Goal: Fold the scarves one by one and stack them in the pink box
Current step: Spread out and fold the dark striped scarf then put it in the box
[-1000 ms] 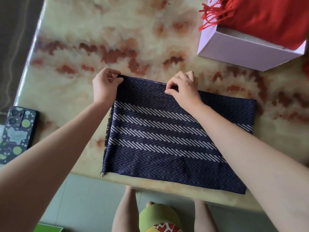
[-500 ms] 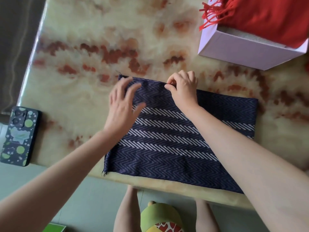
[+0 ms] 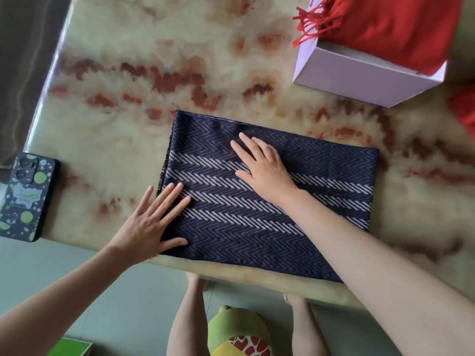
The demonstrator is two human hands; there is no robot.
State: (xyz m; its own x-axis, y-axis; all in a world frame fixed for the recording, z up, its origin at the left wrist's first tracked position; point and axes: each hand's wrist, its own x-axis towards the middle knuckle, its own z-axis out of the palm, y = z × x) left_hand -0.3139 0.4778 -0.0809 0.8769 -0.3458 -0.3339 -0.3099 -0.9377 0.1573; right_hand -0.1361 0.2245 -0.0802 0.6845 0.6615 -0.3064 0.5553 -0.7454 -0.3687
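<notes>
Scarf: the navy scarf (image 3: 270,191) lay folded flat on the table (image 3: 128,73), near its front edge.
Left hand: my left hand (image 3: 151,222) pressed its left end, fingers straight and spread.
Right hand: my right hand (image 3: 264,168) lay flat at its middle, holding nothing.
Box: the pink box (image 3: 359,75) stood at the far right, a red scarf (image 3: 390,27) inside.

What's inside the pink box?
A red scarf lies in the pink box, its fringe spilling over the rim. The scarf covers everything below it, so I cannot tell if more scarves are underneath.

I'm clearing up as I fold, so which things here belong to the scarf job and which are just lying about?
Job: navy scarf, under the left hand and right hand; pink box; red scarf in it.
Lying about: phone at the left edge of the table; green object off the table.
</notes>
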